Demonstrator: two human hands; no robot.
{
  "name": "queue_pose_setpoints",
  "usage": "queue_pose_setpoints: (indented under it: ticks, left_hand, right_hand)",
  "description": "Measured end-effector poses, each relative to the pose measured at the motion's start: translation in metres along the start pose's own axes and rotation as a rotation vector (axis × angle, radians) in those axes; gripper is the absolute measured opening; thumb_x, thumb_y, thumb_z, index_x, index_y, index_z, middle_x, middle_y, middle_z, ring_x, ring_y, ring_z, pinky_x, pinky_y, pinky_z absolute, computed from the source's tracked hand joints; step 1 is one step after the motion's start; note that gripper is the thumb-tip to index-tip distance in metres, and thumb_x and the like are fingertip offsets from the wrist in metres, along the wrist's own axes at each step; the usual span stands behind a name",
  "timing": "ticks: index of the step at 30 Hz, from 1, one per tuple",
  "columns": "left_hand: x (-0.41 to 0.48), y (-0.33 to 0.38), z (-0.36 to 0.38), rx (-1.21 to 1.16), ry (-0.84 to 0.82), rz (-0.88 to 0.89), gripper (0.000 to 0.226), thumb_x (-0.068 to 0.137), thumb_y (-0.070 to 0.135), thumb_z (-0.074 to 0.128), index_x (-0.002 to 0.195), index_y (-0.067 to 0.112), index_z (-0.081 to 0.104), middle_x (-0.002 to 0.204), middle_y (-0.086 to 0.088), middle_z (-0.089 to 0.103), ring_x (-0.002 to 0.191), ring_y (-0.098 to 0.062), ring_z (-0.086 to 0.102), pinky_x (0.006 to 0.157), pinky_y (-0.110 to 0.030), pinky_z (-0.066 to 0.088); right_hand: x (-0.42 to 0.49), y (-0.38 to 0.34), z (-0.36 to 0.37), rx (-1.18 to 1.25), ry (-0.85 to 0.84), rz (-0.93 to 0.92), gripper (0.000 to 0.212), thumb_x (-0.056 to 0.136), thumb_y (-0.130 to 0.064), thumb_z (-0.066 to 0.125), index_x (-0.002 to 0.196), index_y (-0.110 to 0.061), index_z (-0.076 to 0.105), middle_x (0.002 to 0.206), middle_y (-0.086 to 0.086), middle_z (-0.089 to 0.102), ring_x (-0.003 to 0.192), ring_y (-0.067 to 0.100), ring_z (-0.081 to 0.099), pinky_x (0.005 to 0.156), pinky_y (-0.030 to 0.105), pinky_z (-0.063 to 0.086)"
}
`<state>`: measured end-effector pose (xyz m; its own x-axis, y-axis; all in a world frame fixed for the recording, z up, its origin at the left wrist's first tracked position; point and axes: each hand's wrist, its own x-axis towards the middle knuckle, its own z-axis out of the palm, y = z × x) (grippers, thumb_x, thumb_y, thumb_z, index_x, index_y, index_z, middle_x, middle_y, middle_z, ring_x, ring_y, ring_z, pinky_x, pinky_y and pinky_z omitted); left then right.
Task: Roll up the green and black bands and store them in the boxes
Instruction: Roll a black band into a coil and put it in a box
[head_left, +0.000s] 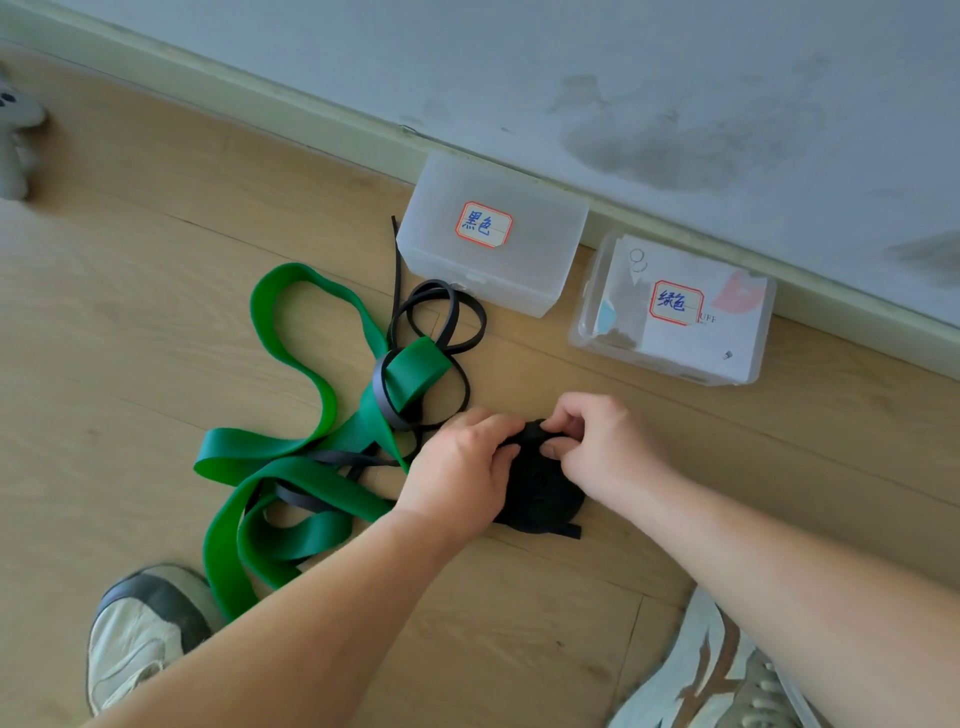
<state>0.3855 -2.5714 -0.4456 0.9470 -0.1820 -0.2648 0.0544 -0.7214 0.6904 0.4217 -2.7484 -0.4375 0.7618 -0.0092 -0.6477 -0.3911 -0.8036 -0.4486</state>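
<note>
Both hands gripped the thick black rubber roll (540, 488) on the floor, left hand (460, 467) steadying, right hand (597, 441) pinching. Keeping tension while feeding the loose black band (441, 322) beyond the left hand would likely tighten the coil.

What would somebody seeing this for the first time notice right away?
Probably the bright green band, sprawled in loose loops on the wooden floor at left, tangled with a thin black band. Next, the two hands at centre: left hand and right hand both grip a black roll. Two labelled plastic boxes sit against the wall behind.
</note>
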Motion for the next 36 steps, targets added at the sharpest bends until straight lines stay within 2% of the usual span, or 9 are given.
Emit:
queue_pose_setpoints:
  ticks: [4,7,11,15,20,23,27,32,36]
  left_hand:
    - [0.001,0.003,0.007,-0.051,0.104,-0.050,0.022,0.095,0.018,0.061,0.111,0.017,0.075,0.096,0.002,0.071,0.089,-0.022,0.066,0.078,-0.041,0.057]
    - [0.002,0.008,0.008,-0.081,0.149,-0.108,0.017,0.096,0.015,0.063,0.106,0.017,0.076,0.091,0.003,0.072,0.085,-0.021,0.066,0.076,-0.038,0.056]
    - [0.003,0.005,0.005,-0.137,0.241,-0.223,0.011,0.097,0.014,0.064,0.100,0.015,0.074,0.080,0.003,0.068,0.076,-0.020,0.063,0.071,-0.037,0.055]
    - [0.000,0.014,0.003,-0.128,0.138,-0.188,0.010,0.096,0.015,0.066,0.103,0.015,0.072,0.084,0.007,0.061,0.082,-0.019,0.059,0.075,-0.034,0.051]
    - [0.004,0.009,0.002,-0.195,0.092,-0.279,0.013,0.086,0.021,0.079,0.099,0.020,0.076,0.086,0.009,0.068,0.079,-0.014,0.062,0.071,-0.027,0.048]
    - [0.005,0.010,0.003,-0.265,0.125,-0.361,0.012,0.084,0.021,0.081,0.095,0.023,0.078,0.086,0.009,0.066,0.081,-0.013,0.061,0.073,-0.030,0.053]
    - [0.008,0.013,0.003,-0.259,0.136,-0.417,0.009,0.084,0.024,0.081,0.093,0.025,0.078,0.092,0.003,0.062,0.081,-0.018,0.063,0.074,-0.039,0.058]
    - [0.010,0.020,-0.001,-0.195,0.120,-0.433,0.006,0.086,0.024,0.079,0.091,0.025,0.078,0.089,0.003,0.057,0.080,-0.021,0.060,0.070,-0.037,0.055]
    - [0.003,0.026,0.004,-0.143,0.183,-0.349,0.005,0.092,0.024,0.072,0.095,0.024,0.075,0.089,0.007,0.053,0.076,-0.018,0.055,0.065,-0.029,0.045]
  right_hand:
    - [-0.003,0.000,-0.004,0.191,0.010,0.037,0.020,0.080,-0.018,0.085,0.081,-0.031,0.070,0.068,-0.012,0.059,0.066,0.012,0.055,0.065,0.031,0.046]
    - [-0.005,-0.004,-0.003,0.190,0.019,0.025,0.018,0.084,-0.017,0.081,0.084,-0.031,0.071,0.071,-0.013,0.061,0.068,0.010,0.056,0.063,0.028,0.044]
    - [-0.006,-0.008,-0.007,-0.082,0.035,-0.075,0.012,0.087,-0.025,0.077,0.082,-0.027,0.067,0.080,-0.010,0.062,0.079,0.018,0.060,0.065,0.031,0.049]
    - [-0.002,-0.025,-0.009,-0.373,0.027,-0.252,0.013,0.092,-0.014,0.066,0.083,-0.023,0.071,0.091,-0.003,0.053,0.098,0.021,0.050,0.066,0.030,0.035]
    - [0.001,-0.026,-0.001,-0.159,-0.020,-0.116,0.028,0.087,0.001,0.063,0.077,-0.024,0.070,0.096,-0.001,0.050,0.088,0.025,0.058,0.069,0.029,0.044]
    - [-0.001,-0.026,0.000,-0.116,-0.071,-0.126,0.032,0.082,0.006,0.061,0.081,-0.026,0.064,0.096,-0.004,0.052,0.087,0.023,0.062,0.073,0.033,0.053]
    - [-0.005,-0.023,-0.001,-0.092,-0.094,-0.132,0.037,0.081,0.008,0.061,0.087,-0.028,0.065,0.087,-0.008,0.045,0.076,0.015,0.053,0.063,0.028,0.043]
    - [-0.012,-0.019,0.006,0.104,-0.061,-0.072,0.045,0.075,0.014,0.059,0.080,-0.031,0.066,0.086,-0.008,0.045,0.074,0.012,0.055,0.081,0.042,0.056]
    - [-0.013,-0.019,0.007,0.231,-0.063,0.023,0.045,0.080,0.017,0.058,0.082,-0.027,0.070,0.093,-0.005,0.050,0.076,0.005,0.057,0.078,0.031,0.058]
